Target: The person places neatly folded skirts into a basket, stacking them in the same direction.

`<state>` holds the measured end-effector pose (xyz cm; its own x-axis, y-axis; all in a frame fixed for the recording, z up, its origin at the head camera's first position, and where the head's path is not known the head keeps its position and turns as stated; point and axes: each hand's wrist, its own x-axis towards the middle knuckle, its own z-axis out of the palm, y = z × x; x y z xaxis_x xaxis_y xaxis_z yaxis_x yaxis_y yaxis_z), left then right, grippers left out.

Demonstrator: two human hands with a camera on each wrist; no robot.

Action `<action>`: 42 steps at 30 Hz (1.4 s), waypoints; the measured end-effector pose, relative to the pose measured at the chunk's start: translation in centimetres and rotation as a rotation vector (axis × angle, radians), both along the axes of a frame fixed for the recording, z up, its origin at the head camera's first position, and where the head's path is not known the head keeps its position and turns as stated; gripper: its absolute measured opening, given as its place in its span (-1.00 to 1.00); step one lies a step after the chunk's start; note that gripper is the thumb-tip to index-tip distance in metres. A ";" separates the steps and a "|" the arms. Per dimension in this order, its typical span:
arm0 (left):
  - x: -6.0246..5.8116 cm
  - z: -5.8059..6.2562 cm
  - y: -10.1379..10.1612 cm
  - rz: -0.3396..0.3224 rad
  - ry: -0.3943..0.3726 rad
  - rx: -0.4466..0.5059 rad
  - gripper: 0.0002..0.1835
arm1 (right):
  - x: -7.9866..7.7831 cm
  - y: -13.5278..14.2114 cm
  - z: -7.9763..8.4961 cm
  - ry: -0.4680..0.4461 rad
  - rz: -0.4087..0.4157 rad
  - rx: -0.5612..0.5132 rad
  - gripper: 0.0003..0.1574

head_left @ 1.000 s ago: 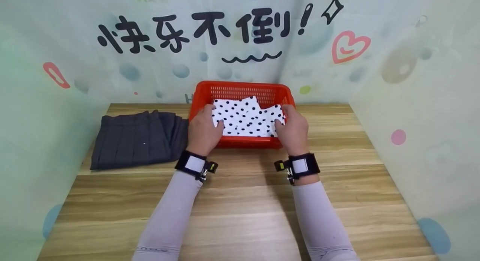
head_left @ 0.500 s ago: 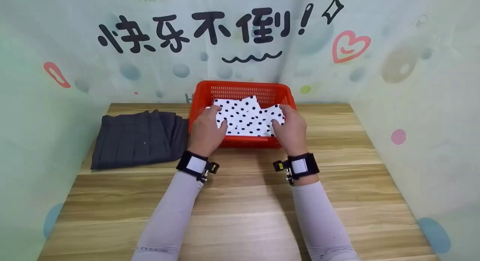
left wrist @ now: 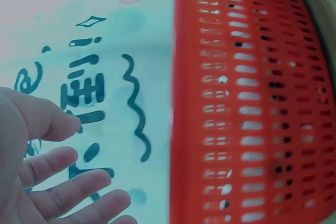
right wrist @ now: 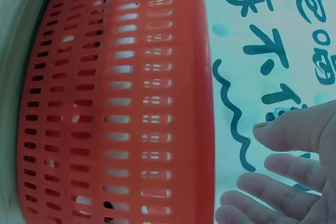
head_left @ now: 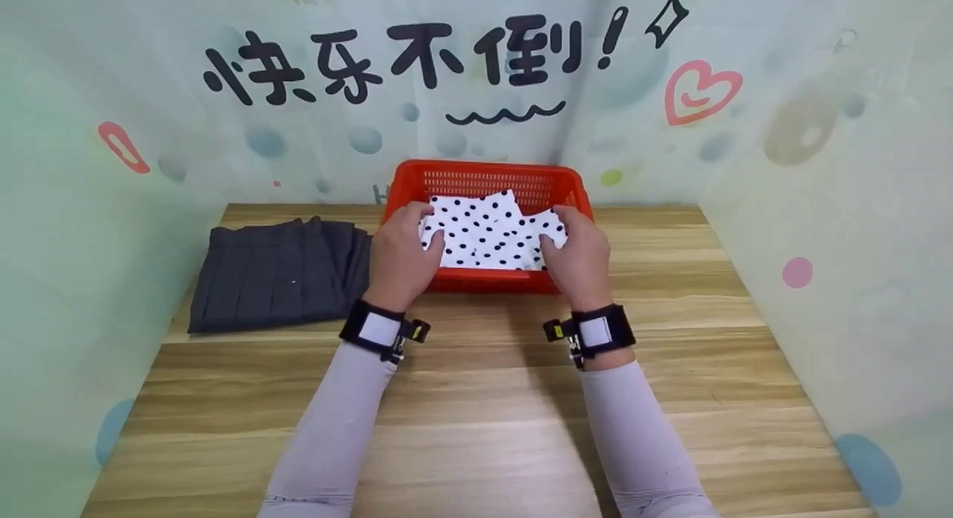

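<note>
Spotted cloth (head_left: 484,231) sits in a red basket (head_left: 488,281) whose walls, I'd guess, keep it gathered, between left hand (head_left: 402,254) and right hand (head_left: 582,256), which hover over either end, fingers spread and empty, a grey garment (head_left: 279,272) lying on the counter (head_left: 476,399) left of them.

wood-grain table (head_left: 476,429) | far edge: red basket (head_left: 491,281) | left of basket: dark grey pleated cloth (head_left: 272,276), folded
</note>
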<state>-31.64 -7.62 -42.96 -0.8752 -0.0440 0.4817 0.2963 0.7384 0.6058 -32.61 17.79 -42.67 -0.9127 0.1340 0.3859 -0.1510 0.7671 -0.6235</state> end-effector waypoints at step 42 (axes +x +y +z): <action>2.2 -7.0 -27.0 0.498 -0.615 0.073 -0.24 | 5.9 -18.3 -10.2 -0.633 0.534 -0.756 -0.57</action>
<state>-29.46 -34.64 -49.93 -0.8522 -0.5132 -0.1013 -0.4622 0.6479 0.6055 -26.70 -0.54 -52.92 -0.9261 -0.3299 -0.1829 0.1618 0.0907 -0.9827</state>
